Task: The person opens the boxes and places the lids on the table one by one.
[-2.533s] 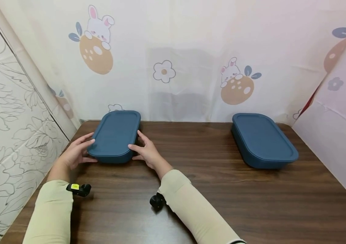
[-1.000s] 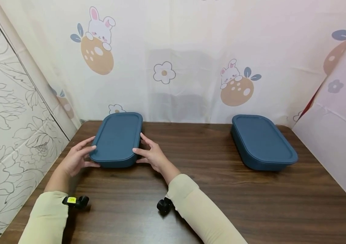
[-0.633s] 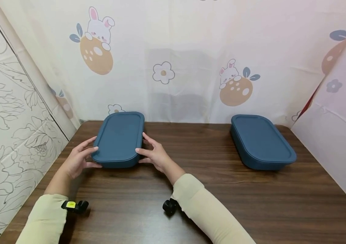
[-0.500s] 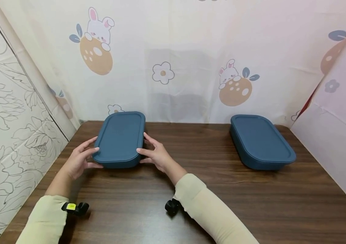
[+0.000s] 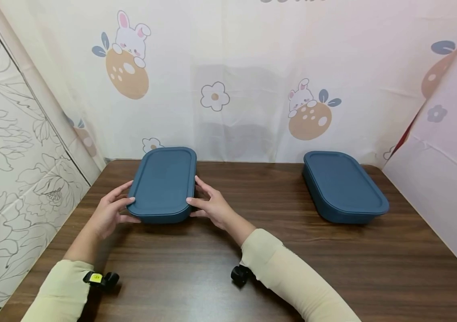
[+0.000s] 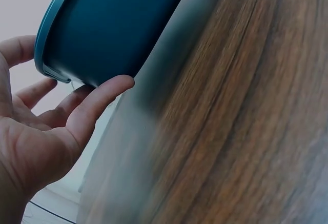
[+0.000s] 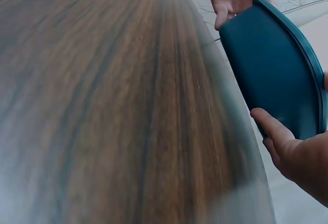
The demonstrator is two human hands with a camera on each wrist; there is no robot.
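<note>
Holding left blue box two-handed, toward far-left corner of wooden table, in front of printed curtain. Gripped at its left side by left hand, with one fingertip over the upper edge and another low by the near corner; gripped at the opposite side by right hand, much the same way. Lidded, lid side up. Cannot tell from these views whether touching the table or just clear of it. Done, judging by what shows: grasp on both sides, apparently secure. Not done: release, on either side. Also not done: any opening or stacking. Well apart, toward the right end: right blue box, alike in colour and shape, also lidded, resting on the table, untouched by either hand. Roughly mid-handling, at a guess, going by the two-sided hold. Contents of both boxes hidden, so no call on those.
</note>
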